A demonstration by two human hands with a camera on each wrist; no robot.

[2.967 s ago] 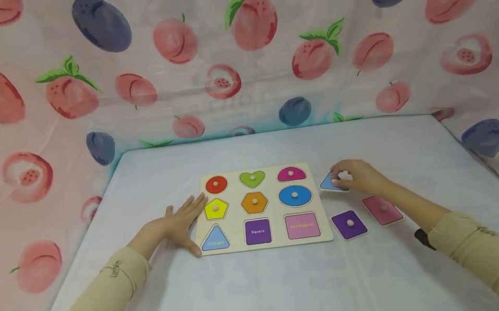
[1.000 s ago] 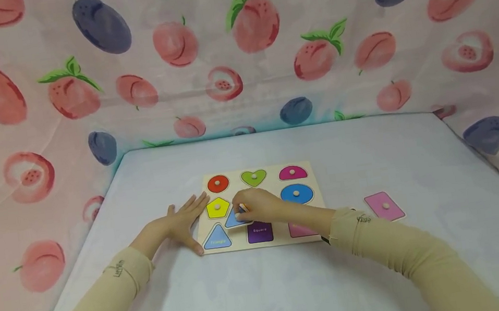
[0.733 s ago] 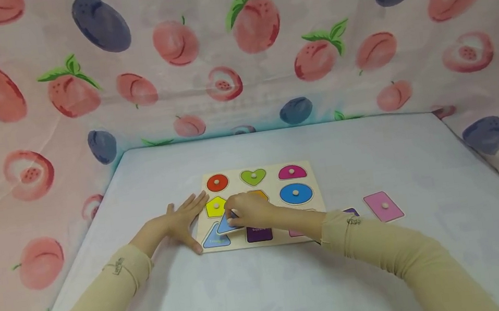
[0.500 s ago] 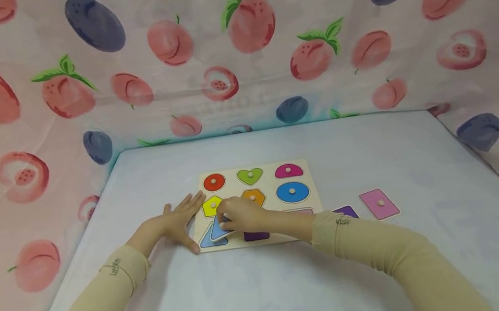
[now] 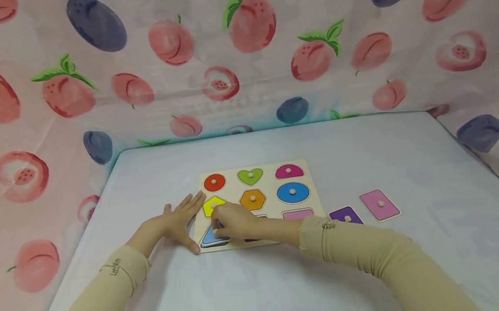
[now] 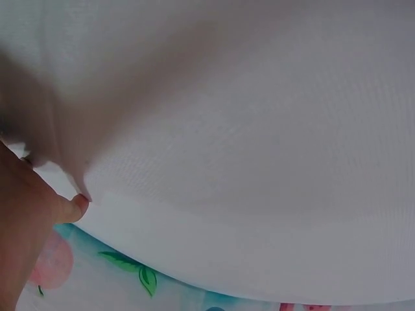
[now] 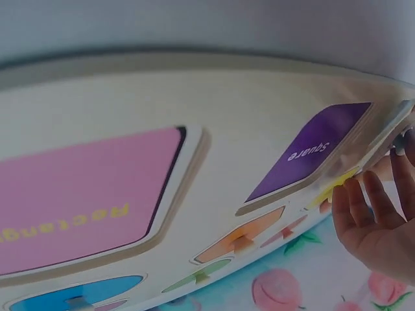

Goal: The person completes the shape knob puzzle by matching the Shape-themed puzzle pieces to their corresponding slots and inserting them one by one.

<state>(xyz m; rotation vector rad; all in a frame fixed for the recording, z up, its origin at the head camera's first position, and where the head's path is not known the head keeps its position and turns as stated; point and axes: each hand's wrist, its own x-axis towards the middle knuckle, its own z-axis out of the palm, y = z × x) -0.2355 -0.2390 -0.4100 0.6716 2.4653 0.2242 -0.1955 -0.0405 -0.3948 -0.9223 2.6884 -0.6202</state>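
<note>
A cream knob puzzle board lies flat on the table. My left hand rests with spread fingers against its left edge; in the left wrist view part of that hand shows at the side. With my right hand I pinch the light blue triangle puzzle piece by its knob, at the board's front left corner, overlapping the triangle recess and slightly raised at its front edge. In the right wrist view the right hand has curled fingers, and the "Square" recess is bare.
Right of the board lie a purple square piece, partly behind my right sleeve, and a pink rectangle piece. Knobbed pieces, such as the blue oval and orange hexagon, sit in the board. A fruit-print curtain surrounds the table.
My right hand has carried the triangle piece from right of the board leftward across it, then down over the triangle recess. My left hand stays at the board's left edge.
</note>
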